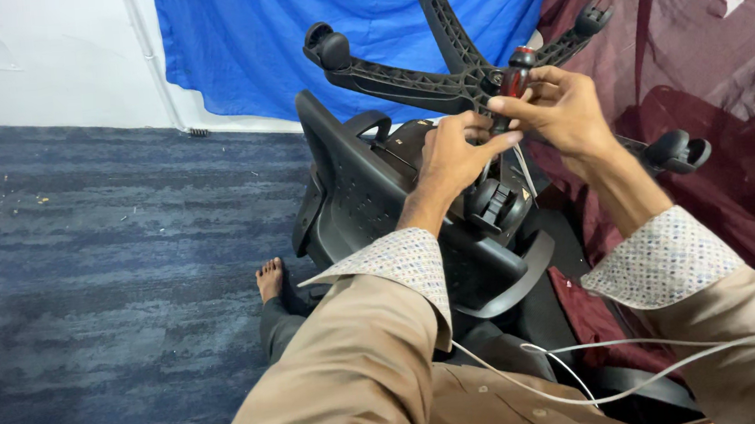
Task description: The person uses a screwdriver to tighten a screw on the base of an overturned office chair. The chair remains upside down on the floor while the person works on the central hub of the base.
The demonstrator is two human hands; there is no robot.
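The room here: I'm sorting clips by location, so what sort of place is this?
Probably an indoor room used as a makeshift repair spot: blue-grey carpet, blue cloth and maroon cloth hung as backdrops, and an overturned office chair being worked on.

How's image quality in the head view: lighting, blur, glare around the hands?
Head view: even, soft indoor light with no hard shadows; no glare on the black plastic five-arm chair base. The left hand and right hand are slightly soft, the red-and-black screwdriver handle readable. The tan sleeves are close and a bit blurred; the grey-blue carpet stays textured.
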